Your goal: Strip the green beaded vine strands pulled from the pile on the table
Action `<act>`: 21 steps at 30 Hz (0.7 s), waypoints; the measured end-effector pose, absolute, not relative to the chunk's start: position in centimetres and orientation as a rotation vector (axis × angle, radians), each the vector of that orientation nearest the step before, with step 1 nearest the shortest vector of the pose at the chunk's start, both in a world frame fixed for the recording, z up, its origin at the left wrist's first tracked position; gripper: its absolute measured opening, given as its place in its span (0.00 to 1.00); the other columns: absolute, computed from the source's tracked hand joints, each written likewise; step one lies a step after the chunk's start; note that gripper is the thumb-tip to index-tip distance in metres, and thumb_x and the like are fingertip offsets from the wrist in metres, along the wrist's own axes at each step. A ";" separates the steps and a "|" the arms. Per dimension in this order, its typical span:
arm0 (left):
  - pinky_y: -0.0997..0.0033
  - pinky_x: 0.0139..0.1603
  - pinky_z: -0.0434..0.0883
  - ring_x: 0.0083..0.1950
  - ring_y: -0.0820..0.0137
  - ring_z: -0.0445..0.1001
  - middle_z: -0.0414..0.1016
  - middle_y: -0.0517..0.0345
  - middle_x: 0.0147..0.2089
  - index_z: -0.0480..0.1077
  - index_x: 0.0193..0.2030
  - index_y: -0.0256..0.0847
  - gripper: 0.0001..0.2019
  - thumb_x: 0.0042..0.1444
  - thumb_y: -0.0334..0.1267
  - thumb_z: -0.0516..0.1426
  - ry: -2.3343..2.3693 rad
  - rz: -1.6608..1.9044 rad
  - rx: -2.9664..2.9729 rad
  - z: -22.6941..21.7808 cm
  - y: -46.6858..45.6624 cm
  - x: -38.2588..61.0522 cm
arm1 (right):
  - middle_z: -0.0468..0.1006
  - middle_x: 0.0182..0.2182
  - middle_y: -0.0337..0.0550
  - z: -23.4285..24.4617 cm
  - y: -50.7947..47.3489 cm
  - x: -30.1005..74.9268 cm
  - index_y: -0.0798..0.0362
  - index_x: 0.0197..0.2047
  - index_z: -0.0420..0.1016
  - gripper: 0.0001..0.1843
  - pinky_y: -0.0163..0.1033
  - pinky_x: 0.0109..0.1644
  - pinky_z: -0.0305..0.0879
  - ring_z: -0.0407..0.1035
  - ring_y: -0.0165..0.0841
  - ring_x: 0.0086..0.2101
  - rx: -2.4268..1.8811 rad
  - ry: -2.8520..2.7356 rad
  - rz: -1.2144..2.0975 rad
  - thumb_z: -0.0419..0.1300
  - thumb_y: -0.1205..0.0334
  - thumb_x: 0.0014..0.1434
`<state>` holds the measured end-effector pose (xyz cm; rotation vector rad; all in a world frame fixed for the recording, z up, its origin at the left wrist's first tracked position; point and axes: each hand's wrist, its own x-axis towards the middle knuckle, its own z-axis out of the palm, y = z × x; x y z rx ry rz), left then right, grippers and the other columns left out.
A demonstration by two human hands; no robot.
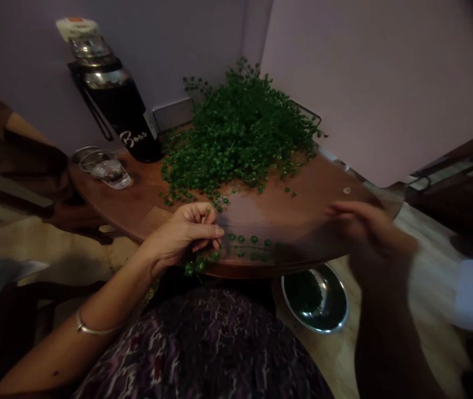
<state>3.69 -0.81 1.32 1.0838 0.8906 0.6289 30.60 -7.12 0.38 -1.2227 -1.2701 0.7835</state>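
One leafy sprig (241,239) is pinched in the left hand (199,227), above the front edge of the table (328,177), nearer than the green heap (240,127). Whether the blurred right hand (371,221) holds anything, I cannot tell.

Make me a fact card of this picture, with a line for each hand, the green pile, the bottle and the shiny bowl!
Left hand: pinching a leafy sprig
Right hand: blurred, over the table's right side
Green pile: heaped on the table
Bottle: black, reads "Boss"
Shiny bowl: below the table, greenery inside
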 end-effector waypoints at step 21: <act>0.75 0.37 0.66 0.38 0.71 0.69 0.70 0.59 0.35 0.64 0.45 0.40 0.15 0.49 0.31 0.55 0.848 0.692 1.473 2.6 -2.3 1.1 | 0.72 0.29 0.37 -1.2 -3.7 17.3 0.51 0.37 0.68 0.04 0.32 0.32 0.60 0.66 0.27 0.29 -1.129 -1.897 0.908 0.54 0.63 0.57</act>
